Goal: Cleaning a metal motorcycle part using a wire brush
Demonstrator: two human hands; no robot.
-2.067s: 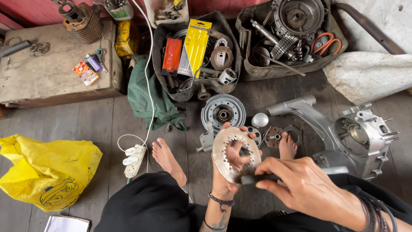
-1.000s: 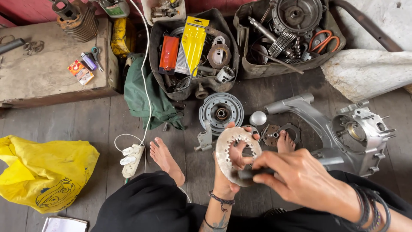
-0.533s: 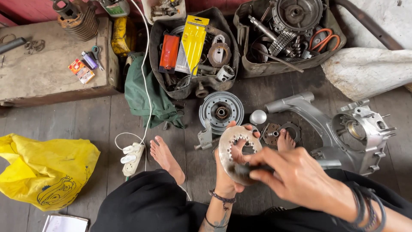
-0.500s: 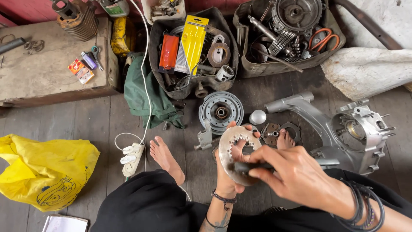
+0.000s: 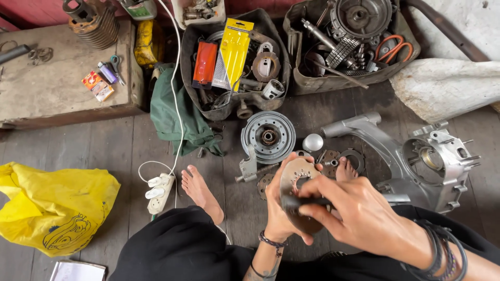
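1. The person is sitting on the wooden floor, and the left hand (image 5: pixel 278 208) is gripping a round metal plate (image 5: pixel 298 179) by its lower left edge, fingers curled behind it and thumb on its face.
2. The right hand (image 5: pixel 359 213) is clenching around a dark tool handle (image 5: pixel 304 202) and pressing it across the front of the plate, so the two hands are touching at the plate.
3. The plate is standing nearly upright between both hands, just above the person's lap; its toothed centre hole is showing above the right fingers.
4. Just beyond the left hand, a ribbed grey hub (image 5: pixel 268 137) is lying flat on the floor, with a small silver dome cap (image 5: pixel 313 142) beside it.
5. Beyond the right hand, a silver engine casing (image 5: pixel 416 156) is lying on the boards, well within reach.
6. To the left of the left hand, a bare foot (image 5: pixel 200 190) is resting near a white power strip (image 5: pixel 159 187).
7. Farther off to the left, a yellow plastic bag (image 5: pixel 54 208) is slumping on the floor.
8. Far ahead of both hands, two dark bags of parts (image 5: pixel 229 67) are standing open.
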